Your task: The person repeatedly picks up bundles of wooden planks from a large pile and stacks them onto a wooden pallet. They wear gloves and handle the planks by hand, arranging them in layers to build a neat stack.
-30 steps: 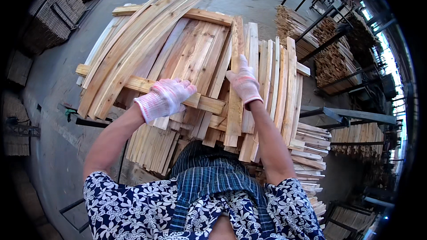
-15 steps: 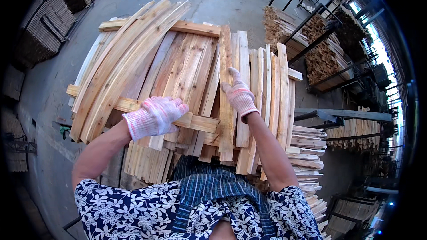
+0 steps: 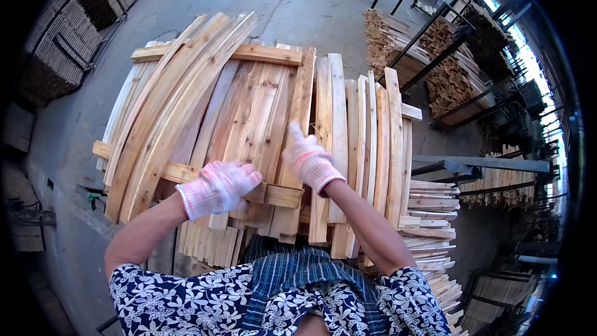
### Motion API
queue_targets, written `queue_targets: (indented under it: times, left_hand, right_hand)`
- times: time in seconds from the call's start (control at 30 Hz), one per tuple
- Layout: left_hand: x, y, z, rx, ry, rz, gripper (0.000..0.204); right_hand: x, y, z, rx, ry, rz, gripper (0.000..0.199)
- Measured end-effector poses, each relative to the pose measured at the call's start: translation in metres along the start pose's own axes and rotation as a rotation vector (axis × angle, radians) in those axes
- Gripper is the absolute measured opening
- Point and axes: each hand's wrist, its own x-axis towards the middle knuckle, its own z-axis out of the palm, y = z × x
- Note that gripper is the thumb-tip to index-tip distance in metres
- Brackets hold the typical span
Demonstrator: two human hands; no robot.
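- Resting my gloved left hand (image 3: 219,188) on the near cross batten (image 3: 273,194), I have its fingers curled loosely over the slat ends (image 3: 249,149) there; whether they pinch one slat or only press down, I cannot tell.
- My right hand (image 3: 311,163) has slid left over the last second, from the pale narrow slats (image 3: 367,143) at the right to the edge-up slat (image 3: 300,118) near the middle of the stack (image 3: 261,118).
- That hand now lies on this slat's near end, fingers half closed along it and one fingertip pointing up the board; a full grip is not shown.
- Both hands now sit close together on the near side, so I judge the work has moved to this middle slat.
- The slat runs away from me to the far cross batten (image 3: 249,53), reddish boards to its left.
- Curved long slats (image 3: 168,106) lean across the left side, apart from my hands.
- Lower boards (image 3: 211,246) jut out beneath, toward my apron.
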Motion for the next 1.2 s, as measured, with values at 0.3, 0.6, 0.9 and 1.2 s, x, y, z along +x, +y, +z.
queue_targets:
  times: [0.3, 0.6, 0.9, 1.2]
  left_hand:
    - [0.003, 0.005, 0.007, 0.051, -0.079, -0.057, 0.053]
    - [0.034, 0.029, -0.030, -0.164, 0.179, -0.113, 0.039]
    - [0.147, 0.048, 0.009, -0.025, 0.581, -0.181, 0.023]
    - [0.126, -0.022, 0.053, -0.096, 0.618, -0.123, 0.039]
  right_hand:
    - [-0.017, -0.011, -0.020, 0.002, -0.132, -0.077, 0.061]
    - [0.010, 0.051, -0.029, 0.021, 0.305, -0.155, 0.036]
    - [0.031, 0.074, -0.024, 0.167, 0.483, 0.158, 0.053]
    - [-0.013, 0.102, -0.025, 0.467, 0.694, 0.035, 0.043]
